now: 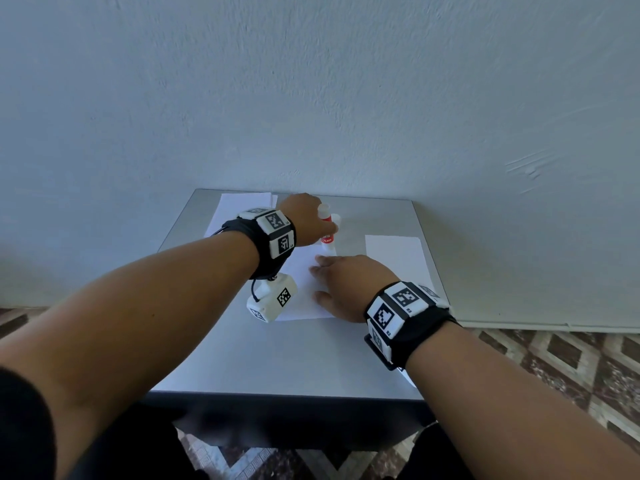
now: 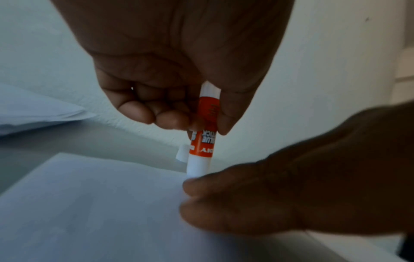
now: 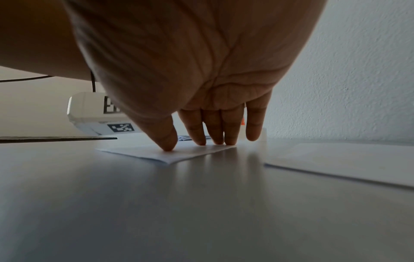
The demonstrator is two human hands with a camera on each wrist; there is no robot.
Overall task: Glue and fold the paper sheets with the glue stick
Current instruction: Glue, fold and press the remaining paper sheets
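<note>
A: Left hand (image 1: 304, 220), centre of the head view. Fingers and thumb curled round the glue stick (image 1: 326, 233). Stick upright, slightly tilted, orange-red label band, white ends.

B: Left wrist view agrees. Glue stick (image 2: 202, 141) pinched between thumb and fingertips (image 2: 170, 120), lower white end down at the far edge of the paper sheet (image 2: 89, 203). Cannot tell whether the tip touches the paper; a fingertip of the right hand (image 2: 280, 200) hides it.

A: Right hand (image 1: 349, 285), lower right of the left one. Fingers straight and spread, pressed flat on the paper sheet (image 1: 304, 299) in the middle of the table (image 1: 294, 362).

B: Right wrist view: right hand (image 3: 201, 88) fills the top of the frame, thumb and fingertips (image 3: 168, 141) down on the sheet (image 3: 183, 154), near its corner. Grasping nothing.

A: Other paper: a stack of sheets (image 1: 239, 206) at the upper left of the tabletop, partly behind the left wrist. A folded sheet (image 1: 398, 261) at the right, apart from the right hand.

B: A small white cap (image 1: 336, 219) stands just right of the glue stick. Grey wall (image 1: 311, 98) behind the table; patterned floor (image 1: 554, 375) at the lower right.
</note>
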